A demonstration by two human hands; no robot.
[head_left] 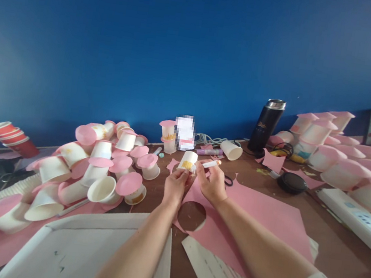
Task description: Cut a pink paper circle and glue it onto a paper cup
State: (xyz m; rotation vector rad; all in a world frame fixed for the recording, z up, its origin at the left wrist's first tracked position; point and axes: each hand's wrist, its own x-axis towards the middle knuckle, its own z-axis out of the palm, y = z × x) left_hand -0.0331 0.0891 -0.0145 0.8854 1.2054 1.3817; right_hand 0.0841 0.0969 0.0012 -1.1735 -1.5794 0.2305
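Note:
My left hand (177,184) is closed on a white paper cup (188,159) with a yellow print, its fingers on the near side of it. My right hand (213,182) grips a slim white tube (211,164) with an orange end, close against the cup's right side. Whether the tube is a pen or a glue stick cannot be made out. Under my right forearm lies a pink paper sheet (265,210) with a round hole cut in it. A purple tube (209,152) lies just behind my hands, beside a tipped-over paper cup (231,150).
Several cups with pink discs (98,168) crowd the left side, and more pink-topped cups (347,166) stand at the right. A black bottle (266,127), a power strip (356,220), a round black object (291,183) and a white box lid (87,245) surround the work area.

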